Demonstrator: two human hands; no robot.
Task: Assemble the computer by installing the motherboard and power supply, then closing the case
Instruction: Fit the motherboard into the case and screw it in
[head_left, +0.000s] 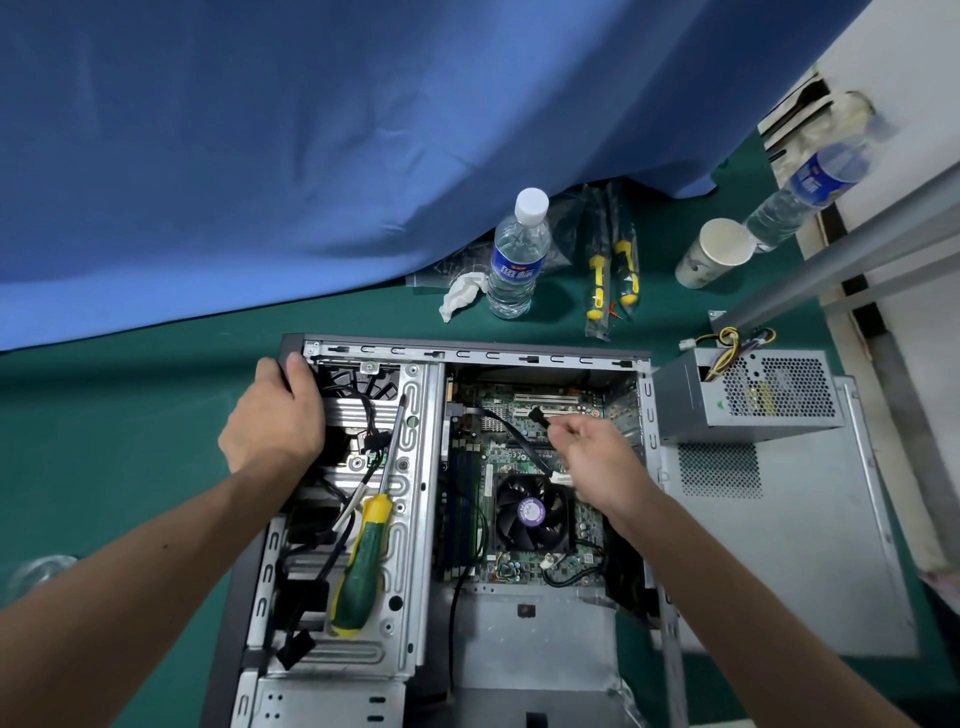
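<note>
Our right hand (587, 452) pinches a black cable (511, 431) over the motherboard (524, 467), which already lies in the case (644, 415); our left hand (278, 415) grips the case's far left corner. Right of the case, nearer our right hand, the power supply (748, 395) waits on the side panel (779, 545), its long side across us.

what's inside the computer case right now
The motherboard with its CPU fan lies inside the computer case; a screwdriver rests on the drive cage. The right hand and black cable hide some board. The power supply sits outside.
</note>
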